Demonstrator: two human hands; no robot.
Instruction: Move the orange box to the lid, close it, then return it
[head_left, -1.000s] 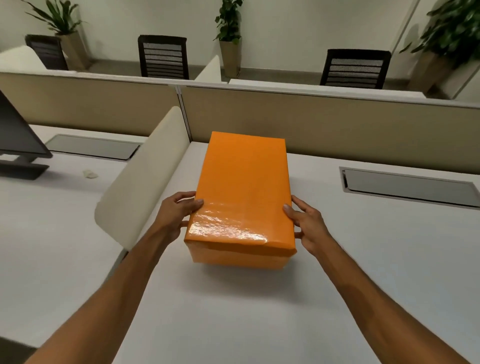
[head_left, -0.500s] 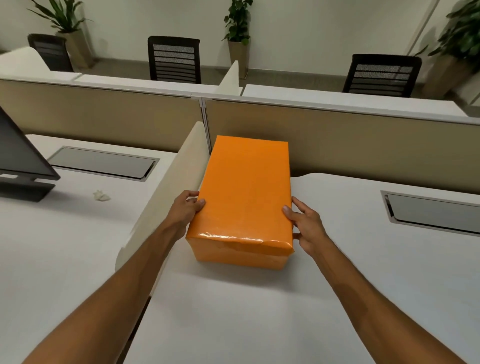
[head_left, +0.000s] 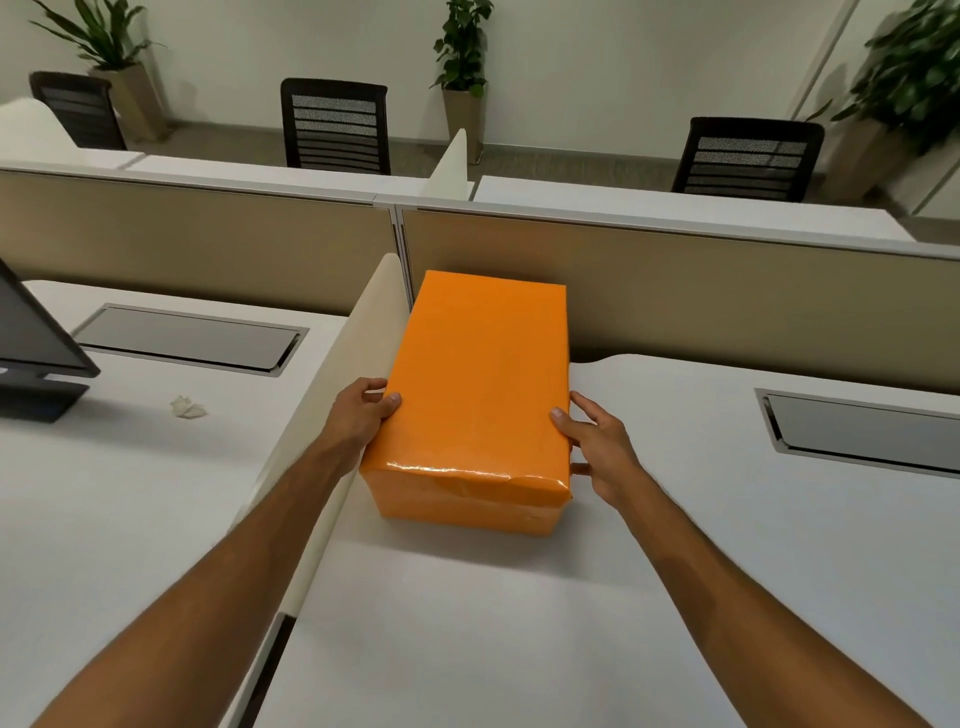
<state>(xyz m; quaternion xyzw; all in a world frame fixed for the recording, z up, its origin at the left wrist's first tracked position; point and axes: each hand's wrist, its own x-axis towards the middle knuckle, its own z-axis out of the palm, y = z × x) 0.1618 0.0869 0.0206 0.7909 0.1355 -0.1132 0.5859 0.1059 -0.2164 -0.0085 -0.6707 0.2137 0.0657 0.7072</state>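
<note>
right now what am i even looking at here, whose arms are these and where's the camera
There is no machine here. The camera sits on a person's head and looks forward and down, so the two bare arms reaching in from the bottom are that person's own. The left hand and right hand press against opposite sides of an orange box, lid on, which appears to sit on a white desk in an office. A cream divider stands just left of the box. On the next desk over lie a crumpled bit of paper and the edge of a monitor. Behind the partition are black chairs and potted plants.
</note>
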